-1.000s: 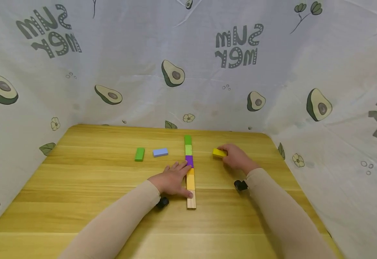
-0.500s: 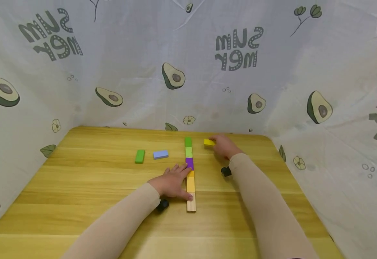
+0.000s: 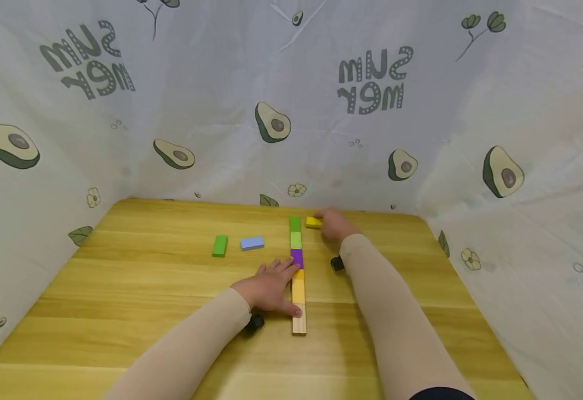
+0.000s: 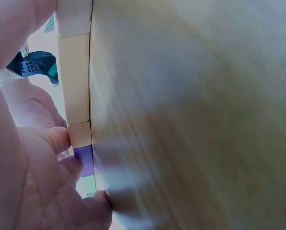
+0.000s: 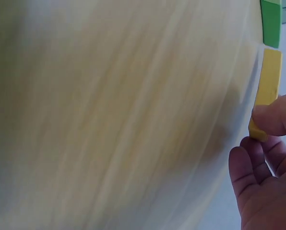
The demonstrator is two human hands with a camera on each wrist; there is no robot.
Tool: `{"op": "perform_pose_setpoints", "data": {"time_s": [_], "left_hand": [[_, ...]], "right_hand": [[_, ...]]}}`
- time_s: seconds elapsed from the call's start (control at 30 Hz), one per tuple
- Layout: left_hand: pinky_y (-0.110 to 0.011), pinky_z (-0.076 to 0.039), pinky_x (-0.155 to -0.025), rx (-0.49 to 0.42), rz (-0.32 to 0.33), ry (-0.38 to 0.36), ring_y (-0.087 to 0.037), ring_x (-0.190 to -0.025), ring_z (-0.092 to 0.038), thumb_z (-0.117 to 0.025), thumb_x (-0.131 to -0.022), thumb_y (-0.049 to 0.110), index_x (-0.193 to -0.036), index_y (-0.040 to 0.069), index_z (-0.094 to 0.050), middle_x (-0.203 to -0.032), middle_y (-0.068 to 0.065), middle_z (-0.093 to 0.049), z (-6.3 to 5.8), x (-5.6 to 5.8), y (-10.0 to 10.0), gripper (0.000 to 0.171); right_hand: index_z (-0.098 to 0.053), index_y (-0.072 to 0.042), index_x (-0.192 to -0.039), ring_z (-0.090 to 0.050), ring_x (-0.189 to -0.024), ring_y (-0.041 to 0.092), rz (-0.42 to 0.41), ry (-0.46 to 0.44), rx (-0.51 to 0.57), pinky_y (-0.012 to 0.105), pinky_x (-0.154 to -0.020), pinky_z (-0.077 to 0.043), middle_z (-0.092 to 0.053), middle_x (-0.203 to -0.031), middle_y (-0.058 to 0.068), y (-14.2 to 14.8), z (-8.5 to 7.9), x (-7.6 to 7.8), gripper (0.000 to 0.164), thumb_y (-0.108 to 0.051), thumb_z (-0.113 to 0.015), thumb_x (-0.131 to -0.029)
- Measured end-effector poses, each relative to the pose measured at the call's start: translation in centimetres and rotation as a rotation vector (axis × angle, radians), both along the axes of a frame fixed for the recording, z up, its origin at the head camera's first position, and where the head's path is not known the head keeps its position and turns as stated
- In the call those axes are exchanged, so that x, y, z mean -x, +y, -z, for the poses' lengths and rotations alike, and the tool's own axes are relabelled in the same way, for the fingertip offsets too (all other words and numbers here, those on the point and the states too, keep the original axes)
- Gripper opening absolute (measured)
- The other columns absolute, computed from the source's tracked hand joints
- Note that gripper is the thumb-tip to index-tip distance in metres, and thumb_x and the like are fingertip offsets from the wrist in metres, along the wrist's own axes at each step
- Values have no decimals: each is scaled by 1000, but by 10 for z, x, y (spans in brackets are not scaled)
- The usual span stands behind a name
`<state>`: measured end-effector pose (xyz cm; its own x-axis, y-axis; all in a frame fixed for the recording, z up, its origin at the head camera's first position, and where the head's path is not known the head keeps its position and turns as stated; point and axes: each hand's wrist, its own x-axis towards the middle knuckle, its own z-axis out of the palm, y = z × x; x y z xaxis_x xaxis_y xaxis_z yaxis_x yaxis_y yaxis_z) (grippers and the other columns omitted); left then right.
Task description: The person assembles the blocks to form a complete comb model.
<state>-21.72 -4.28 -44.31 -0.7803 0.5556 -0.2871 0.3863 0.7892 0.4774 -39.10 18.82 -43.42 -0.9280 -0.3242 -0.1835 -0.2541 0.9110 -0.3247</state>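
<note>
A straight row of wooden blocks runs away from me across the table, end to end. From the far end come a green block (image 3: 295, 224), a light green block (image 3: 296, 240), a purple block (image 3: 297, 255), orange-yellow blocks (image 3: 298, 291) and a plain wood block (image 3: 299, 326). My left hand (image 3: 268, 291) lies spread along the row's left side, fingertips at the purple block and thumb on the plain one. Right of the row's far end, my right hand (image 3: 337, 225) pinches a yellow block (image 5: 268, 79) by its right end; a small gap separates it from the green block.
Left of the row lie a loose green block (image 3: 219, 246) and a periwinkle-blue block (image 3: 252, 243) on the wooden table (image 3: 136, 300). A white avocado-print cloth (image 3: 221, 111) rises behind the table and along both sides.
My right hand has carried the yellow block leftward and farther away, to beside the row's far end. The left hand has stayed on the row.
</note>
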Motion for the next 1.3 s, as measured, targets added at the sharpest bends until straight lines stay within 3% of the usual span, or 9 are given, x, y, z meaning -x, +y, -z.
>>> {"op": "perform_pose_setpoints", "data": {"time_s": [0.43,0.77,1.0,1.3], "left_hand": [[-63,-10,-130,3,2,-8,-36,-165,-10,-79,-83,67,-170,21,-22,-179,-2,-11,4,-4,1,114],[-62,-11,-130,10,6,3,-37,-165,-10,-78,-83,69,-170,20,-22,-179,-4,-10,2,-1,1,114],[-62,-10,-130,2,2,0,-37,-165,-9,-79,-83,67,-170,20,-22,-179,-3,-10,2,1,0,114],[-62,-9,-130,5,-6,-4,-37,-165,-8,-79,-83,67,-170,20,-21,-179,-3,-10,3,1,0,115]], "right_hand": [[-55,-8,-153,-39,-153,39,46,-31,32,52,-127,-29,-50,-159,20,-7,15,4,59,9,-45,-97],[-50,2,-153,-53,-140,40,83,-51,136,54,-121,-40,-55,-152,24,4,16,9,50,-4,-56,-103],[-57,1,-148,-57,-134,38,59,-42,114,52,-118,-43,-61,-145,22,4,15,11,45,-9,-60,-104],[-56,-2,-150,-56,-137,37,79,-47,92,52,-120,-41,-60,-148,21,-1,14,10,46,-11,-59,-105]]}}
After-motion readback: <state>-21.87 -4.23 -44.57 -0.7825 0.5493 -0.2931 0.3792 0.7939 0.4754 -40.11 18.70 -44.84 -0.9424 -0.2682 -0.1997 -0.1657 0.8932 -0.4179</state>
